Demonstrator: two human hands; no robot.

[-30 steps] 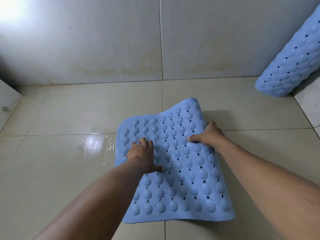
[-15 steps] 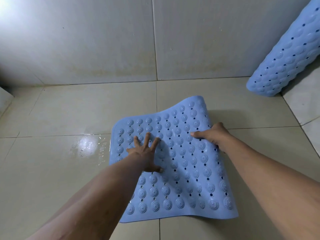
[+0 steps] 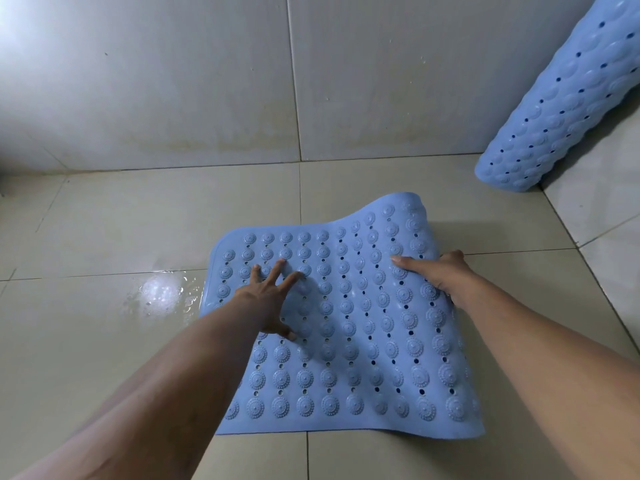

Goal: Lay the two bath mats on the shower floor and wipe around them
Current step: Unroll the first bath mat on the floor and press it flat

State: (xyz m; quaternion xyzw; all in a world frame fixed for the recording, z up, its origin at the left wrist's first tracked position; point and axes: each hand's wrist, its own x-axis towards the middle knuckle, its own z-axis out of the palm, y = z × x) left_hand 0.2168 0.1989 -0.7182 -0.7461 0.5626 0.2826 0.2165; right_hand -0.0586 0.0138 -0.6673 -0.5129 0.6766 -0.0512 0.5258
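- Two blue bath mats: one mat (image 3: 349, 327) lies on the wet floor (image 3: 104, 323), its two-o'clock corner raised.
- Left hand (image 3: 273, 299) presses it, fingers spread.
- Right hand (image 3: 440, 271) clamps its three-o'clock edge.
- Second mat (image 3: 561, 109) leans at two o'clock.

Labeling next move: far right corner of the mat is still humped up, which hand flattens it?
Right. The right hand already sits at the mat edge just below the raised far-right corner; the left hand is spread flat on the left side.

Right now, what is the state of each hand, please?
Left hand: open, fingers spread, pressing flat on the blue bath mat.
Right hand: closed on the mat's raised right edge.
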